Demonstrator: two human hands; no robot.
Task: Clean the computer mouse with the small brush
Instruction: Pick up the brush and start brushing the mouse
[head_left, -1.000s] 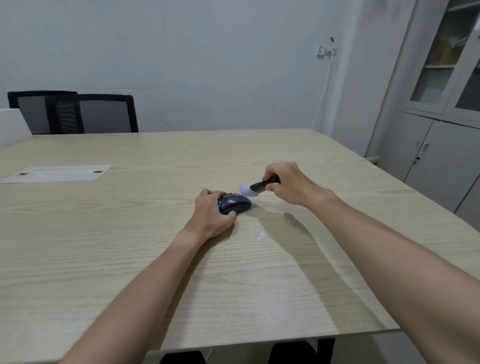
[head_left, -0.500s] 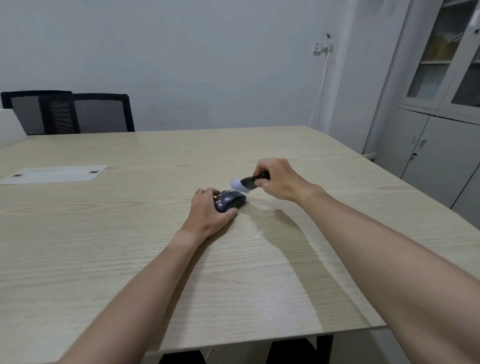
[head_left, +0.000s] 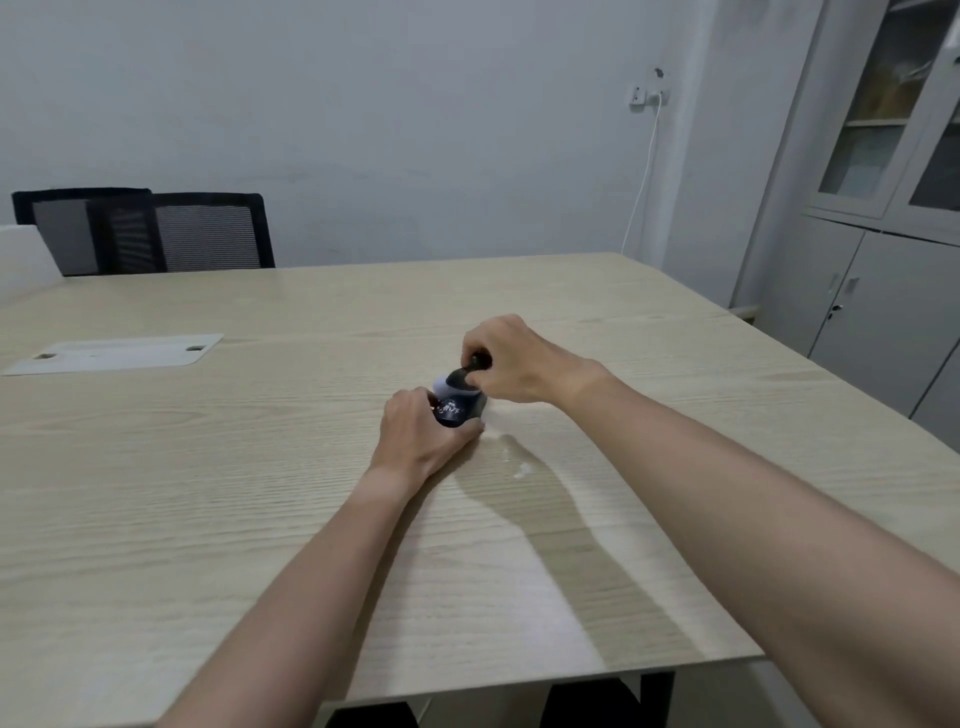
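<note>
Even, soft indoor light; faint arm shadows on table (head_left: 208, 493); pale glare patch near edge; wide-angle bending at borders

mouse (head_left: 457, 410) on table (head_left: 208, 493) | brush (head_left: 460, 378) on mouse, behind | plate (head_left: 114, 353) far left
</note>
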